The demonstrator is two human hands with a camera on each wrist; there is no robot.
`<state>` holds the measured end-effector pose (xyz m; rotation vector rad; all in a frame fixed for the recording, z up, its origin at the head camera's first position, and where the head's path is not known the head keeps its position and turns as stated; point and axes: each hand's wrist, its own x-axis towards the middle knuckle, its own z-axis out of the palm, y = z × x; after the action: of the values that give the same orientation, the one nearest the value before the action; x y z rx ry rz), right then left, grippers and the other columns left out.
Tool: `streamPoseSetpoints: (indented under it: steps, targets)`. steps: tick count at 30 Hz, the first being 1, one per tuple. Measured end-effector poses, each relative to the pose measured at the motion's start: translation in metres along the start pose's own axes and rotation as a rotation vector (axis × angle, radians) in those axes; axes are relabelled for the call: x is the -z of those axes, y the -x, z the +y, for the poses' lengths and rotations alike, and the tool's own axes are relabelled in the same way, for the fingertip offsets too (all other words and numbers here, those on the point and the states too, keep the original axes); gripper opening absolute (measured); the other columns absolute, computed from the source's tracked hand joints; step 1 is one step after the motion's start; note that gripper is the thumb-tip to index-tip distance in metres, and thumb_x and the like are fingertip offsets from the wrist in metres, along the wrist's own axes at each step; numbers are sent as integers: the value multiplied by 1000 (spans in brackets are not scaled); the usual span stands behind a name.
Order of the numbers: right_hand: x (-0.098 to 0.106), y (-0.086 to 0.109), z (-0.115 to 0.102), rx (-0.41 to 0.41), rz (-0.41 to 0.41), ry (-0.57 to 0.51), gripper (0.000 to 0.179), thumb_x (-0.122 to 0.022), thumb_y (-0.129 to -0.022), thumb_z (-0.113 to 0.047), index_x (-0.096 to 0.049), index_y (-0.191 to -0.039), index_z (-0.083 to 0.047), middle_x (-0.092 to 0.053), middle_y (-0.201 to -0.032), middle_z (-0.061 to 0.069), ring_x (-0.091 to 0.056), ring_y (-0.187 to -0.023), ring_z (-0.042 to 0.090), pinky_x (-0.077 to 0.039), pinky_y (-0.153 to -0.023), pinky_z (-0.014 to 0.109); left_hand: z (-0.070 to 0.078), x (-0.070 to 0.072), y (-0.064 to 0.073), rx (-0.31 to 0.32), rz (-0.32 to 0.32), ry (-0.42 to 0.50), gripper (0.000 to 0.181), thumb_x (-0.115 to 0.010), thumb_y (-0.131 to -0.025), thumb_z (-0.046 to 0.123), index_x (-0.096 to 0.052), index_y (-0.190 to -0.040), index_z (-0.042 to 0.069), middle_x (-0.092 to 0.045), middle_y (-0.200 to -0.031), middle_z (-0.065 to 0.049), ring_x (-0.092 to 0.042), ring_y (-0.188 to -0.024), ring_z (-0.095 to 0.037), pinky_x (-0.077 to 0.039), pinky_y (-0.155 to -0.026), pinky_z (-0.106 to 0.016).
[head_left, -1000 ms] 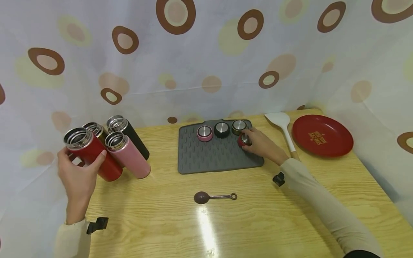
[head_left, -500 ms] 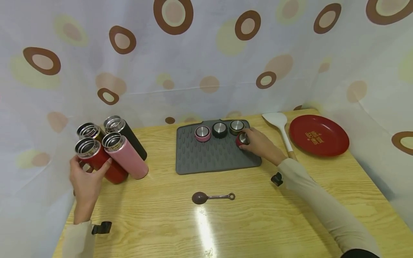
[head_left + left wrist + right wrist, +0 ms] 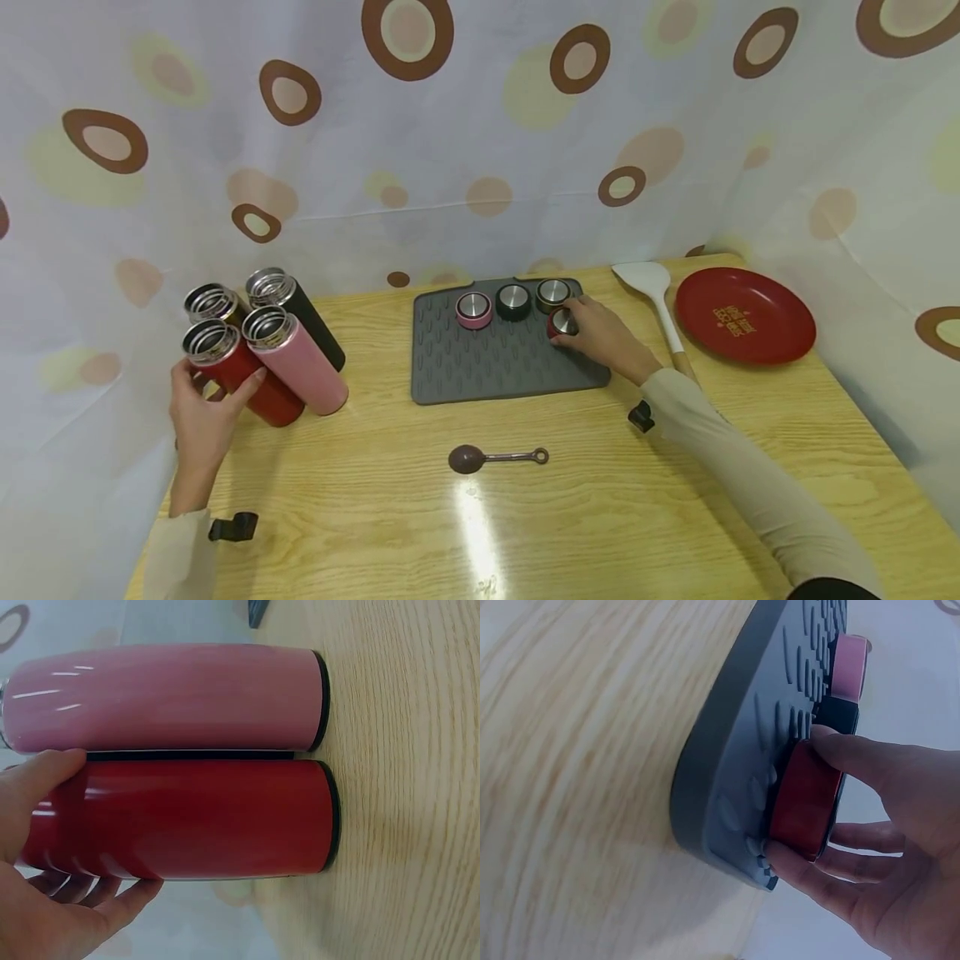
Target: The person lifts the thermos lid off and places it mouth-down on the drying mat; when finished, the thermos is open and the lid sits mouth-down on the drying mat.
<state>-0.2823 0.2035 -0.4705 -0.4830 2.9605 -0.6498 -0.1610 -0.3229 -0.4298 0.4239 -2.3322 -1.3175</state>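
My left hand (image 3: 202, 425) grips a red thermos bottle (image 3: 264, 387), thumb on one side and fingers on the other. The lidless bottle stands right beside a pink one (image 3: 309, 367), its base at the wood in the left wrist view. Behind them are a black bottle (image 3: 315, 329) and a gold-toned one (image 3: 215, 303), mostly hidden; all have open steel mouths. On the grey drying mat (image 3: 480, 371), my right hand (image 3: 606, 337) pinches a red lid (image 3: 804, 801) between thumb and fingers. Pink (image 3: 474, 312), black (image 3: 513, 303) and dark olive (image 3: 553, 296) lids sit in a row there.
A brown spoon (image 3: 468, 459) lies on the wooden table (image 3: 360, 517) in front of the mat. Right of the mat are a white spatula (image 3: 660, 292) with a wooden handle end and a red oval plate (image 3: 750, 333). A patterned curtain (image 3: 480, 125) rises behind.
My left hand has brought the red bottle down and to the right, closer against the pink one. The right hand stays at the red lid, which sits almost where it was.
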Motion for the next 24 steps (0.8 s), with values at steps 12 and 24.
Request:
streamPoseSetpoints:
  steps: [12, 24]
  targets:
    - [-5, -8, 5, 7, -8, -23, 64, -79, -95, -30, -53, -138, 10, -60, -125, 29, -65, -106, 39, -54, -89, 52, 0, 1, -5, 13, -75, 2, 85, -81, -91, 20, -32, -160, 10, -46, -157, -13, -46, -142, -34, -43, -119, -43]
    - [9, -3, 5, 35, 13, -33, 63, -75, -98, -33, -54, -142, 6, -57, -134, 31, -63, -112, 41, -52, -93, 57, 62, 10, 27, -339, 324, -70, 77, -76, -92, 14, -38, -157, 2, -32, -161, -20, -30, -152, -28, -23, -127, -41]
